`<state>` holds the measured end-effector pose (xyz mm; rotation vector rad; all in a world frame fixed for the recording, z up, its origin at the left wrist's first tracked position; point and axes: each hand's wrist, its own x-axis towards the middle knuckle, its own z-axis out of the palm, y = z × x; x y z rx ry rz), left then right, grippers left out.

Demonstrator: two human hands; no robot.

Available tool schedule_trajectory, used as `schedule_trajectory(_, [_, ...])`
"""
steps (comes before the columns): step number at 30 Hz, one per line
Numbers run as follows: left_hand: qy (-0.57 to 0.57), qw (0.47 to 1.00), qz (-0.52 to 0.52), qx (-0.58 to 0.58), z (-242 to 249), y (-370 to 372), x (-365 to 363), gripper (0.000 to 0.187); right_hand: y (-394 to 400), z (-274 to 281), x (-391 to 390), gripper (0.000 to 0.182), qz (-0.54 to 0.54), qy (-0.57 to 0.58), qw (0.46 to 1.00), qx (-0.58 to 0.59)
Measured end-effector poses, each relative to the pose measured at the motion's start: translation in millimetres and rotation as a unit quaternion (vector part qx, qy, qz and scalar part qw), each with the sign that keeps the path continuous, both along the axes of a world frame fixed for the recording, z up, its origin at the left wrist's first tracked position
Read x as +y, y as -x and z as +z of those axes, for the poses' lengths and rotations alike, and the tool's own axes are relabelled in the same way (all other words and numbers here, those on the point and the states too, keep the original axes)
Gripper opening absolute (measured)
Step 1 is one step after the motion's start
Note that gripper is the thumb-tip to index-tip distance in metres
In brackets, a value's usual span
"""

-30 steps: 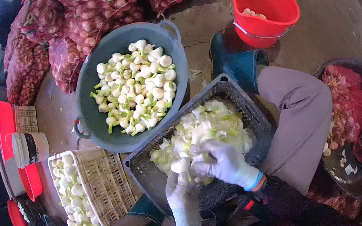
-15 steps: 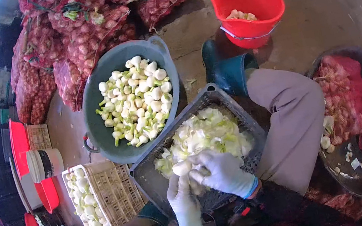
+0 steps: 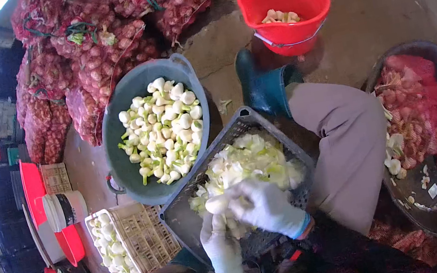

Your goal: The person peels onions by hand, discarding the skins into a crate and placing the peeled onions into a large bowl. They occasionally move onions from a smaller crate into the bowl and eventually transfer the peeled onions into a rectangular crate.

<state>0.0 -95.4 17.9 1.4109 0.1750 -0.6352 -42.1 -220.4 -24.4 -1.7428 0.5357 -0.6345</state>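
Observation:
A peeled white bulb is pinched between the gloved fingertips over a dark plastic crate. My left hand comes from below with its fingertips at the bulb's underside. My right hand reaches in from the right, its thumb and fingers closed at the bulb's right side. White and green peelings heap up in the crate behind both hands. Beyond the crate, a round grey-green tub holds many peeled bulbs with green stems.
Red net sacks of bulbs pile up at the upper left. A red bucket stands at the upper right. A dark basin with a red net lies right of my knee. A cream crate of bulbs sits left.
The view has shifted slightly. Both hands stay at the bulb, with the right fingers a little further over it.

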Motion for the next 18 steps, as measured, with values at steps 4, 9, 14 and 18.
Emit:
schedule_trajectory(4, [-0.201, 0.962, 0.018, -0.184, -5, 14, -29, 0.023, 9, -6, 9, 0.018, 0.05, 0.096, 0.99, 0.089])
schedule_trajectory(9, [-0.136, 0.987, -0.067, -0.053, 6, 6, -16, 0.032, -4, -12, -9, 0.012, -0.034, -0.051, 0.995, 0.083])
schedule_trajectory(14, [0.032, 0.991, -0.087, 0.097, 34, -3, -33, 0.045, -5, -26, -8, 0.021, -0.087, -0.266, 0.951, 0.133])
schedule_trajectory(18, [-0.021, 0.977, -0.214, 0.006, 35, -44, -120, 0.041, -8, -63, 11, 0.027, -0.066, -0.276, 0.945, 0.163])
